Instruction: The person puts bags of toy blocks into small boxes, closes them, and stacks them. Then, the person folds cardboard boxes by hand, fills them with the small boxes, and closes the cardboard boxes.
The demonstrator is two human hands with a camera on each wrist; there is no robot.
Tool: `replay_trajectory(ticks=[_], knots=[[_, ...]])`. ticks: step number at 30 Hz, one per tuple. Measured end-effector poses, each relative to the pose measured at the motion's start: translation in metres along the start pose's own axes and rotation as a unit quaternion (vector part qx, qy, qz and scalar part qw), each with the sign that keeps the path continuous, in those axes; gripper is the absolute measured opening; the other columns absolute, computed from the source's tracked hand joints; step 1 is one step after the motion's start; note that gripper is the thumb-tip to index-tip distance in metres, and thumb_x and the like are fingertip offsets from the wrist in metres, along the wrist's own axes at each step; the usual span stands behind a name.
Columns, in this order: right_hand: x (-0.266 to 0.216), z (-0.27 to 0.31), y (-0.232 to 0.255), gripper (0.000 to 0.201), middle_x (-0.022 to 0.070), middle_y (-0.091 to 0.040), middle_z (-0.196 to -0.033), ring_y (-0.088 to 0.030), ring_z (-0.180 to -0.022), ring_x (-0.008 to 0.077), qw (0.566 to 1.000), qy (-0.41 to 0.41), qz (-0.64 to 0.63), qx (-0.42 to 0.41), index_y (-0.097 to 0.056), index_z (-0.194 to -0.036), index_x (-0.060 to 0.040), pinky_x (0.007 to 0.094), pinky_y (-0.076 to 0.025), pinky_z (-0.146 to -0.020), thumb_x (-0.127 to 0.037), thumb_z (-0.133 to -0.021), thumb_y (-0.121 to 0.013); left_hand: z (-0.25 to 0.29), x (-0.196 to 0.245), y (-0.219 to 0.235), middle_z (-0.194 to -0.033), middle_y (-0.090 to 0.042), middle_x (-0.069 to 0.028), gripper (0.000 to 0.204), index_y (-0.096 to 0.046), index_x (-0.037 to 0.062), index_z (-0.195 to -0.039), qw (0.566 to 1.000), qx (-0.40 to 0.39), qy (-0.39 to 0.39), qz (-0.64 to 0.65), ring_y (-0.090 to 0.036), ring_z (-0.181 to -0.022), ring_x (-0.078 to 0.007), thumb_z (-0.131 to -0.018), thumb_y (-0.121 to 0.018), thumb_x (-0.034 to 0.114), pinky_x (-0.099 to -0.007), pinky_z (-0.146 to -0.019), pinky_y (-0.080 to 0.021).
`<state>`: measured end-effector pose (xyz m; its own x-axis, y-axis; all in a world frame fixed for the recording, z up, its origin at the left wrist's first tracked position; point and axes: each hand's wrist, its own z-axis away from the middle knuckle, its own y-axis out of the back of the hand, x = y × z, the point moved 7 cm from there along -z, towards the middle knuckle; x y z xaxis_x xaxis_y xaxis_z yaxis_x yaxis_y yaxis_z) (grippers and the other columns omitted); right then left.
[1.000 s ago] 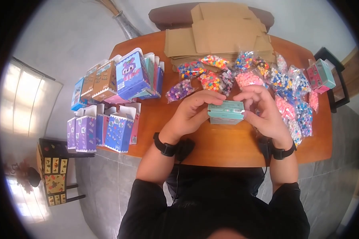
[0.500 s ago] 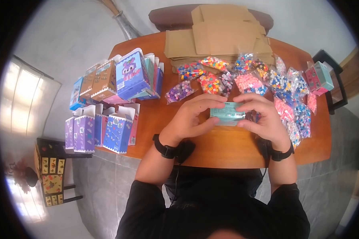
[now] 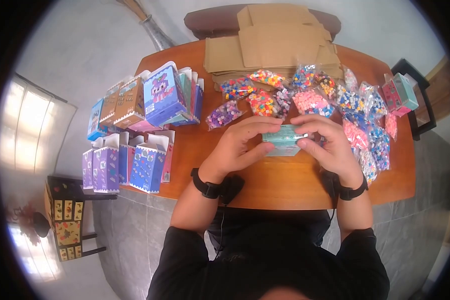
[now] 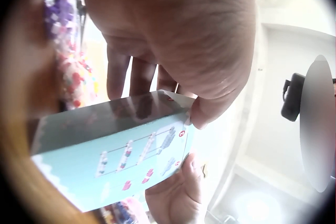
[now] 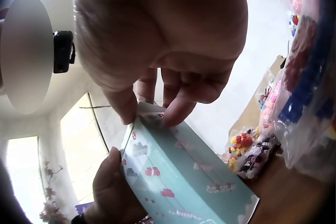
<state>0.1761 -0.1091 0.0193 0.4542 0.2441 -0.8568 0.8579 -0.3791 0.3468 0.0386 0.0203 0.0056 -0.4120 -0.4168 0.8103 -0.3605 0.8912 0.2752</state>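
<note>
A light teal cardboard box (image 3: 283,148), printed with small block-figure pictures, is between my two hands over the near middle of the table. My left hand (image 3: 245,145) holds its left side, the thumb (image 4: 202,112) at the box's top edge and the fingers on the side behind. From the other side my right hand (image 3: 327,145) pinches the top end, thumb (image 5: 124,107) and index finger (image 5: 181,109) at the closing edge. In the right wrist view the left thumb lies close against the box's edge. The inside of the box is hidden.
Several printed boxes (image 3: 147,167) with raised flaps stand at the table's left. Bags of coloured beads (image 3: 312,102) spread across the back and right. Flat brown cardboard (image 3: 280,47) is stacked at the far edge. A pink and teal box (image 3: 401,95) sits far right.
The box has tilted a little between the hands. My left thumb has moved onto its front edge, and the right fingers have shifted along the top end.
</note>
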Motion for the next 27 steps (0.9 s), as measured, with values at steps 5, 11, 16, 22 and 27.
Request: replay_trajectory(ticks=[5, 11, 16, 22, 27], knots=[[-0.003, 0.0, 0.0, 0.019, 0.0065, -0.066, -0.115, -0.057, -0.079, 0.0104, 1.0, -0.001, 0.012, 0.004, -0.068, -0.104, -0.0043, 0.024, -0.046, -0.064, -0.002, -0.086, -0.072, 0.0, -0.001, 0.0, -0.129, -0.063, -0.0175, 0.036, -0.065, 0.0013, -0.121, 1.0, 0.001, 0.001, -0.005, -0.059, -0.121, -0.0307, -0.085, -0.069, 0.001, -0.0407, -0.102, -0.045], [-0.007, -0.001, 0.002, 0.017, 0.009, -0.065, -0.12, -0.061, -0.098, 0.0204, 0.999, 0.027, 0.042, -0.001, -0.068, -0.099, -0.0045, 0.0291, -0.048, -0.075, 0.0, -0.084, -0.071, 0.0, 0.006, -0.001, -0.129, -0.062, -0.017, 0.033, -0.069, 0.0042, -0.107, 0.999, 0.008, -0.041, -0.021, -0.06, -0.12, -0.032, -0.076, -0.075, -0.004, -0.0414, -0.1, -0.048], [-0.007, 0.0, 0.0, 0.015, 0.011, -0.063, -0.125, -0.062, -0.109, 0.0246, 0.998, 0.042, 0.043, -0.014, -0.067, -0.096, -0.003, 0.0336, -0.051, -0.086, 0.002, -0.082, -0.07, 0.001, 0.003, -0.006, -0.128, -0.062, -0.0159, 0.026, -0.068, 0.0049, -0.094, 0.999, -0.01, -0.027, -0.014, -0.06, -0.118, -0.0324, -0.072, -0.079, -0.005, -0.0417, -0.097, -0.05], [0.0, 0.0, -0.002, 0.017, 0.0121, -0.061, -0.127, -0.061, -0.114, 0.0254, 0.999, 0.02, 0.024, -0.039, -0.066, -0.095, -0.0022, 0.0347, -0.051, -0.091, 0.005, -0.08, -0.07, -0.001, 0.001, -0.01, -0.132, -0.058, -0.0157, 0.036, -0.064, 0.0071, -0.103, 0.997, -0.03, -0.039, -0.059, -0.058, -0.122, -0.0309, -0.073, -0.081, -0.003, -0.0416, -0.101, -0.048], [0.004, 0.001, -0.005, 0.066, 0.0136, -0.059, -0.131, -0.059, -0.118, 0.0247, 0.998, -0.069, -0.01, -0.006, -0.049, -0.137, -0.0066, 0.0357, -0.048, -0.097, 0.003, -0.077, -0.075, 0.001, -0.007, -0.008, -0.142, -0.049, -0.0142, 0.067, -0.05, 0.0072, -0.134, 0.999, 0.014, 0.033, 0.005, -0.054, -0.127, -0.0278, -0.074, -0.081, -0.002, -0.0425, -0.108, -0.044]])
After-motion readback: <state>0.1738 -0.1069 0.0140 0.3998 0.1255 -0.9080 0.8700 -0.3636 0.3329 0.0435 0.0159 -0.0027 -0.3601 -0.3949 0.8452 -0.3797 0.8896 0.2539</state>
